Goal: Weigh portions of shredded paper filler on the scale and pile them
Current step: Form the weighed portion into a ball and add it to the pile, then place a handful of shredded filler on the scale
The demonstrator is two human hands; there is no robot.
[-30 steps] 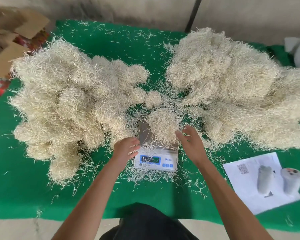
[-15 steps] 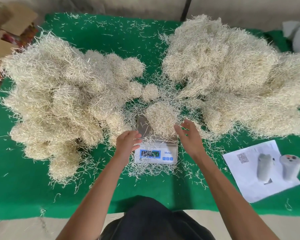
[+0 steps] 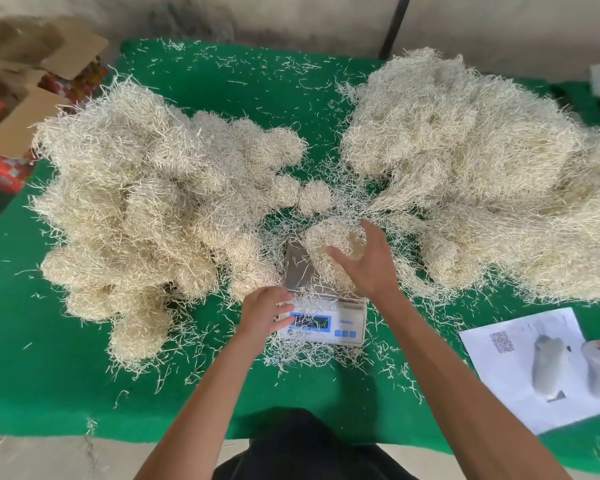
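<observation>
A small digital scale (image 3: 340, 323) stands at the front middle of the green table (image 3: 257, 91). A rounded portion of shredded paper (image 3: 326, 237) sits on its steel platform (image 3: 297, 271). My right hand (image 3: 368, 268) cups this portion, thumb on its front and fingers curled over its right side. My left hand (image 3: 264, 311) rests at the scale's left front corner with loosely curled fingers and holds nothing. To the left lies a pile of rounded clumps (image 3: 146, 209). A large loose heap of filler (image 3: 465, 161) lies to the right.
One small clump (image 3: 314, 197) sits behind the scale between the piles. Loose strands litter the cloth. A white printed sheet (image 3: 513, 379) with two grey objects (image 3: 548, 368) lies at front right. Cardboard boxes (image 3: 21, 123) stand off the table's left edge.
My right hand has moved forward from beside the scale onto the portion and closed around it. My left hand has stayed by the scale's left corner.
</observation>
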